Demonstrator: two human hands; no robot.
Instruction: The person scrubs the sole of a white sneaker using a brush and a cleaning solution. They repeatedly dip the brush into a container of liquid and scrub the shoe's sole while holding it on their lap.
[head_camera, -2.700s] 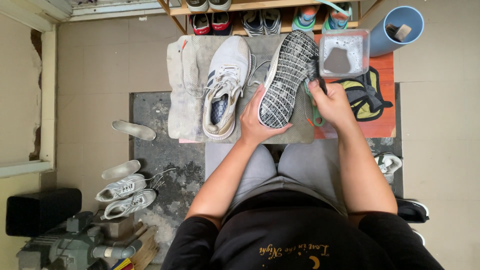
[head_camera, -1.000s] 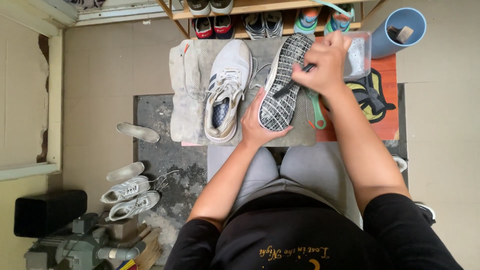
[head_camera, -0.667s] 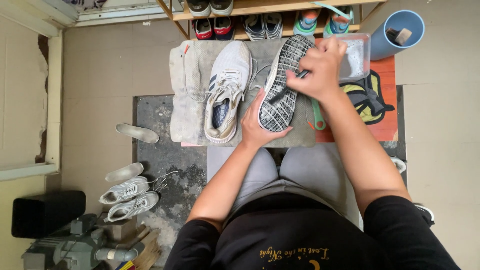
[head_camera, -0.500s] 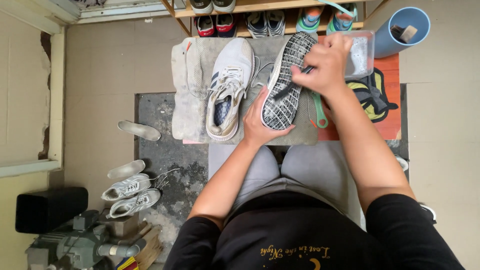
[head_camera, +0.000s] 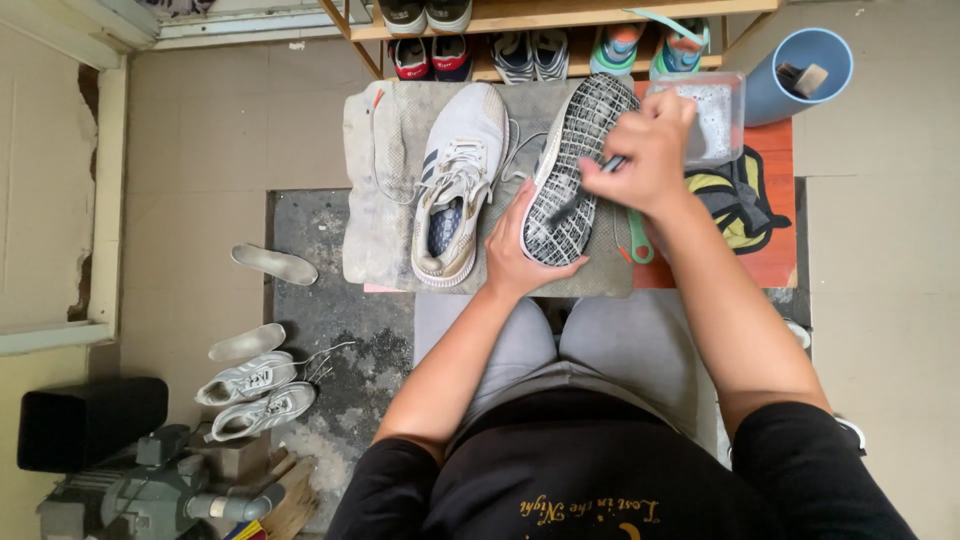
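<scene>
My left hand (head_camera: 520, 252) grips the heel end of a sneaker (head_camera: 575, 165) turned sole-up, its grey and white tread facing me, over a dirty grey cloth (head_camera: 385, 215). My right hand (head_camera: 645, 160) is closed around a small dark brush (head_camera: 578, 192) whose head rests on the middle of the sole. The matching white sneaker (head_camera: 458, 185) lies upright on the cloth just left of it. A clear plastic tub (head_camera: 712, 112) stands right behind my right hand.
A blue bucket (head_camera: 800, 62) with a brush in it stands at the top right. A wooden shoe rack (head_camera: 560, 25) holds several pairs behind the cloth. A green-handled tool (head_camera: 638, 235) lies on an orange mat (head_camera: 765, 225). Loose insoles (head_camera: 272, 264) and a white pair (head_camera: 252, 395) lie on the floor left.
My right hand went from the sole up to the clear tub and came back down onto the sole with the brush. My left hand has kept its hold on the heel.
</scene>
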